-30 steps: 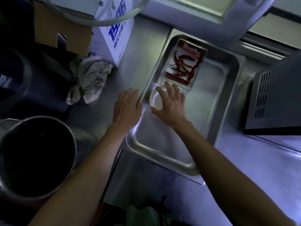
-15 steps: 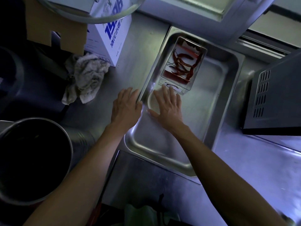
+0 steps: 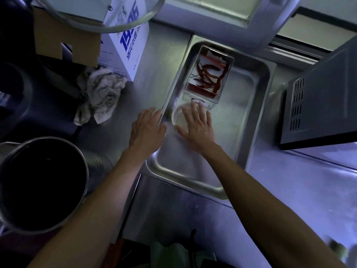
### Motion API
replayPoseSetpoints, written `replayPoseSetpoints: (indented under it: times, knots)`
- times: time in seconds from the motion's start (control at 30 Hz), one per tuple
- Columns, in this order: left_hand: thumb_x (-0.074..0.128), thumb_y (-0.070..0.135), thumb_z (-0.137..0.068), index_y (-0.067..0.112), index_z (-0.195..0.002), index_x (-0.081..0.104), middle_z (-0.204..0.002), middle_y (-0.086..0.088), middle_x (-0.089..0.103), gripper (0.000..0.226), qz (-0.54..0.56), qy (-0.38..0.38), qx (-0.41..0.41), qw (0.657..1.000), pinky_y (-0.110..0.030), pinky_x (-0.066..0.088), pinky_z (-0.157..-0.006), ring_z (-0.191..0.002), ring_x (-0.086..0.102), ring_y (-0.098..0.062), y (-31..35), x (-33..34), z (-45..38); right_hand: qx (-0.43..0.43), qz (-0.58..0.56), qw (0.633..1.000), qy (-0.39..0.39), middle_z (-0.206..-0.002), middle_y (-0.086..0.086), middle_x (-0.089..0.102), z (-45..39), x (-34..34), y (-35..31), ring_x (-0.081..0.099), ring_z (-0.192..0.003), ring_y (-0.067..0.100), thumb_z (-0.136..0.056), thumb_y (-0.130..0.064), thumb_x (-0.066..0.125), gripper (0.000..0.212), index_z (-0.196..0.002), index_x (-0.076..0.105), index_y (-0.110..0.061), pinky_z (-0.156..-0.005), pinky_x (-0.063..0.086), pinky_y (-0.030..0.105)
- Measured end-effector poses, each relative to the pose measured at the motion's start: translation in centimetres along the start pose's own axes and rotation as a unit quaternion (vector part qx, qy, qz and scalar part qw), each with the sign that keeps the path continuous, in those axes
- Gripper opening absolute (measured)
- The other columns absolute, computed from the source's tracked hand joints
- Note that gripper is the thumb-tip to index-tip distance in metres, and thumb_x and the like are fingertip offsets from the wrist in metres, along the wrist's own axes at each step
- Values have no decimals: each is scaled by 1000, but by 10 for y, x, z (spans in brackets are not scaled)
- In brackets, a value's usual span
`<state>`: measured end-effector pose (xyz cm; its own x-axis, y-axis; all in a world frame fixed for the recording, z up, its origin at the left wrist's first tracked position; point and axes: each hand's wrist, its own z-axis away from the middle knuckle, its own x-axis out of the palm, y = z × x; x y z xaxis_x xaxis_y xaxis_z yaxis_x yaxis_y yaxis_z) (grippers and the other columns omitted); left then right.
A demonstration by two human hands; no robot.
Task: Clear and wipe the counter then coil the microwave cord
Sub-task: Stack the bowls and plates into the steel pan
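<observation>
Both hands lie spread flat: left hand (image 3: 146, 130) on the steel tray (image 3: 257, 105) rim, right hand (image 3: 197, 126) inside it over a round lid (image 3: 178, 118). A chili box (image 3: 208, 76) sits just beyond; rag (image 3: 102, 93) left, microwave (image 3: 324, 105) right on the counter (image 3: 299, 190).

Left hand (image 3: 147, 130) flat, right hand (image 3: 197, 125) flat, fingers spread
</observation>
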<state>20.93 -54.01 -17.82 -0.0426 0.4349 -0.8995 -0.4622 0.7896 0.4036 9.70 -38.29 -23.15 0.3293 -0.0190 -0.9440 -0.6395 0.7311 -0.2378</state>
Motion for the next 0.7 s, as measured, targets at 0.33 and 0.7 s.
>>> replayPoseSetpoints:
  times: [0.33,0.7]
  knots:
    - [62,24,-87,10,-132,55,-131,-12,57,47,-45,3,77,996,-51,48,-90,-121,50,-35,63,3,57,28,-71,997,20,-168,6,10,106,-30,47,1,-155,24,-101,-45,44,61,-156,26,-26,-125,10,46]
    - [56,33,-92,12,-138,48,-135,-9,56,50,-149,-54,166,973,-49,48,-90,-123,51,-33,206,34,139,84,-130,986,60,-147,4,47,242,-81,149,48,-129,32,-96,-34,56,47,-141,48,-21,-98,42,44]
